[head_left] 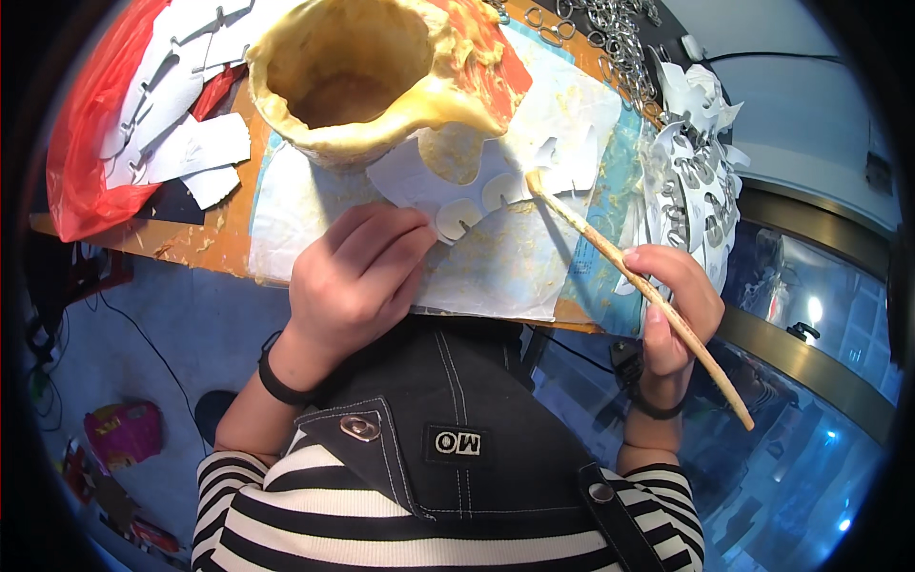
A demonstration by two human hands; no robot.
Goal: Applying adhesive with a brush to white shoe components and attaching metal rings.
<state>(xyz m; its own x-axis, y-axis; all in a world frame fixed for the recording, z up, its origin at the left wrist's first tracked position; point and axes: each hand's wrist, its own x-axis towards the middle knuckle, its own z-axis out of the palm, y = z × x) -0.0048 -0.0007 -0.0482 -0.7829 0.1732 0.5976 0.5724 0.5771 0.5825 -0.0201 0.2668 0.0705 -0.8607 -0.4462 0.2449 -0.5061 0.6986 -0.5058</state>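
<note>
My right hand [672,305] grips a slim brush [596,238] whose handle is crusted with yellowish glue. The brush's tip rests at the right part of a flat white cut-out piece [405,172] with rounded tabs and small slits. At that piece's lower left edge, my left hand [362,272] pinches with closed fingers. White, yellow-stained sheets [505,276] lie beneath the piece. Just beyond it stands a round pot [324,143] thickly coated in yellow glue, its wide mouth showing a brownish inside.
On the left, a red plastic bag [86,172] lies under white pieces [205,148] with metal fittings. Metal rings [615,38] are heaped at the far right. More white pieces with metal rings [691,195] pile along the right edge of the orange-brown table [181,243].
</note>
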